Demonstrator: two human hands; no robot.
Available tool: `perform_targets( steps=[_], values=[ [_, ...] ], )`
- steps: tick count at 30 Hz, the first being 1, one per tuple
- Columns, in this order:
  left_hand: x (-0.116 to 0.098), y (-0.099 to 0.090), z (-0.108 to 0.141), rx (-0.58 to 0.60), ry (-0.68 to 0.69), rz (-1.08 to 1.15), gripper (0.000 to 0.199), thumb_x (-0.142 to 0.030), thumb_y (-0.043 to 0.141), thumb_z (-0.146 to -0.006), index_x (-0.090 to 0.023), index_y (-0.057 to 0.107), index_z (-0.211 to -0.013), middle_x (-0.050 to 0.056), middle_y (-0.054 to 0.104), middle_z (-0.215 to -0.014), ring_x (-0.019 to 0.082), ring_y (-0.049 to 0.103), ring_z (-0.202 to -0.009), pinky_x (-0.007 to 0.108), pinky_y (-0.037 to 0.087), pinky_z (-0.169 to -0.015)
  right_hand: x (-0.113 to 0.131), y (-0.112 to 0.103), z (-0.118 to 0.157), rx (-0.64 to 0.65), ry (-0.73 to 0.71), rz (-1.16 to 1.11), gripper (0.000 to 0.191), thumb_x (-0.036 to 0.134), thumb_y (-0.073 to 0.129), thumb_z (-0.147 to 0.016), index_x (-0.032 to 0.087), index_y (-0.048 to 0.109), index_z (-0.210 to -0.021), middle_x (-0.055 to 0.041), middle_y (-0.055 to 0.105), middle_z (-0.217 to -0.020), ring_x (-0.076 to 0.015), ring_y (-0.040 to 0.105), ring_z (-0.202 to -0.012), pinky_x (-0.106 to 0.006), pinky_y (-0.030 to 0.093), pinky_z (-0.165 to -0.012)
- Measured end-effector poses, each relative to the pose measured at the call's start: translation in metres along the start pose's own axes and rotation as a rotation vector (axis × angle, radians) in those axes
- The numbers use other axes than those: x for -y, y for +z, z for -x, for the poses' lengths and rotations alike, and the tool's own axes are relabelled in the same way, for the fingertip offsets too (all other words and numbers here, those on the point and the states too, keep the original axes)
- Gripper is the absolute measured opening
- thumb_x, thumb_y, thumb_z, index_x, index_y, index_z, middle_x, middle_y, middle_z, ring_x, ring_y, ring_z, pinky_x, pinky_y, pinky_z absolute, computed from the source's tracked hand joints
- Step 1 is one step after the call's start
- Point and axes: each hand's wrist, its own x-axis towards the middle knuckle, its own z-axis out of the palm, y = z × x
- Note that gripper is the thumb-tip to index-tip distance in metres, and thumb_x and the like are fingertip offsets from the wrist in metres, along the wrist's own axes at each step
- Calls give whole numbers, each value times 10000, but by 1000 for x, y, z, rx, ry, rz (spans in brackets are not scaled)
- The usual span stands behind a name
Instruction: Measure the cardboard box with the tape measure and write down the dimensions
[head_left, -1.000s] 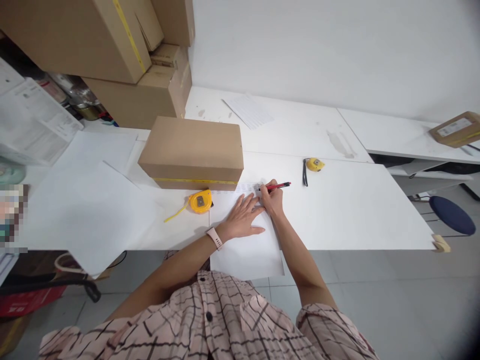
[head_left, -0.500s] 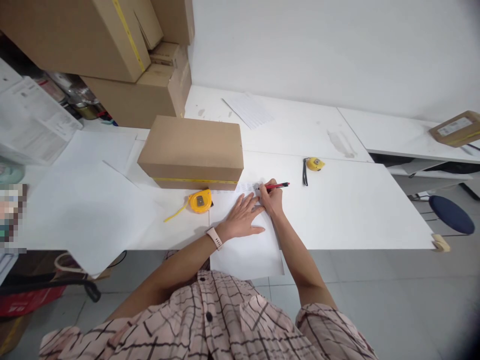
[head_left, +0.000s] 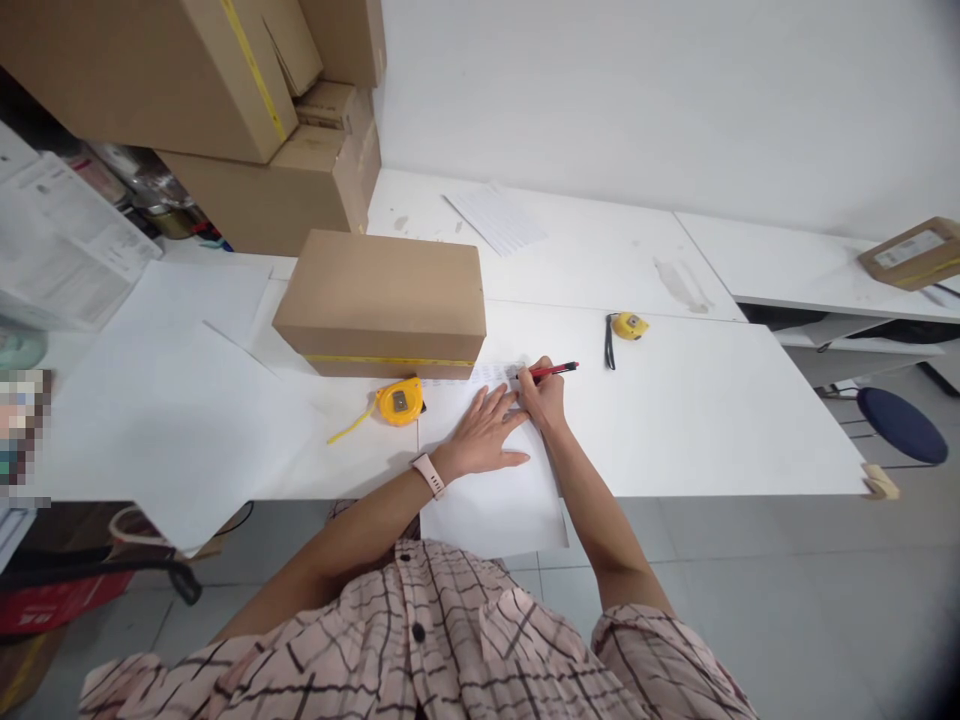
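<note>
My left hand (head_left: 487,435) lies flat with fingers spread on a sheet of paper (head_left: 491,510) that hangs over the table's front edge. My right hand (head_left: 541,398) grips a red and black pen (head_left: 555,370), its tip down at the written lines near the top of the sheet. Behind the paper stands a closed cardboard box (head_left: 386,290), with a yellow strip along its lower front. An orange tape measure (head_left: 400,401) rests in front of the box, left of my hands, with a short length of yellow tape pulled out.
A yellow tape measure (head_left: 630,325) with a black strap lies to the right on the white table (head_left: 712,420). Stacked cartons (head_left: 262,200) rise at the back left. Loose white sheets (head_left: 187,400) cover the left side. A blue stool (head_left: 900,425) stands at the right.
</note>
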Motion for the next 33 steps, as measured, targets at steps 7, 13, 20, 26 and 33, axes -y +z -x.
perform_targets(
  steps=[7,13,20,26,33],
  values=[
    [0,0,1,-4,4,-12,723,-620,645,-868,-200,511,-1442,159,344,-1621,360,171,-1554,561,53,-1269,-1,0,0,-24,-9,-15,248,324,586,-857,236,428,-688,73,409,-577,-113,404,-557,-259,344,-557],
    [0,0,0,-9,4,-13,710,-624,641,-866,-218,513,-1433,142,348,-1623,351,174,-1555,553,60,-1270,0,0,0,-18,6,-6,248,327,595,-848,237,431,-685,71,403,-577,-115,402,-560,-260,346,-555],
    [0,0,1,-6,-1,-3,713,-627,633,-868,-220,509,-1440,135,344,-1628,349,166,-1558,545,45,-1272,1,-1,1,-39,-8,1,233,331,582,-842,236,434,-689,64,426,-607,-116,421,-574,-257,359,-557],
    [1,1,1,-7,-1,-4,703,-633,616,-876,-227,506,-1438,129,341,-1632,346,165,-1559,550,48,-1269,0,-1,0,-40,9,14,251,357,585,-853,236,434,-693,65,420,-595,-115,420,-563,-259,362,-553],
    [1,1,1,-21,3,0,705,-628,633,-868,-228,510,-1435,130,347,-1626,348,170,-1557,549,47,-1272,1,-1,0,-28,-8,15,262,362,594,-860,235,443,-688,51,444,-607,-121,441,-571,-265,367,-549]
  ],
)
